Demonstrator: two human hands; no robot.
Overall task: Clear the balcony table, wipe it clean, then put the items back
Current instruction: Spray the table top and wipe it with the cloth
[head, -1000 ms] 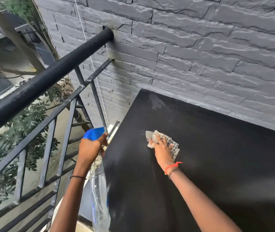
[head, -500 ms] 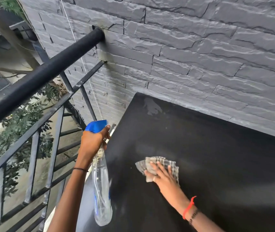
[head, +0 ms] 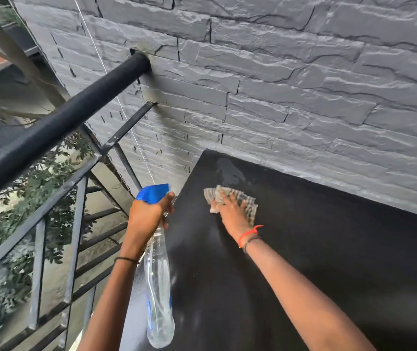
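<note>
The counter (head: pixel 329 262) is bare and wiping looks midway: the right grip (head: pixel 232 215) lies flat, fingers straight, on the checked cloth (head: pixel 248 202) under it (a smear (head: pixel 229 171) waits just beyond), the left grip (head: pixel 149 214) curls round the spray bottle (head: pixel 159 287) hanging below it, and the items are not yet back.

The desk (head: pixel 341 262) runs out of view at the right and bottom edges. The right hand (head: pixel 230 214) covers the middle of the cloth (head: pixel 249 202). The left hand (head: pixel 146 216) hides the neck of the spray bottle (head: pixel 159 287), and its blue label is too blurred to read.
</note>
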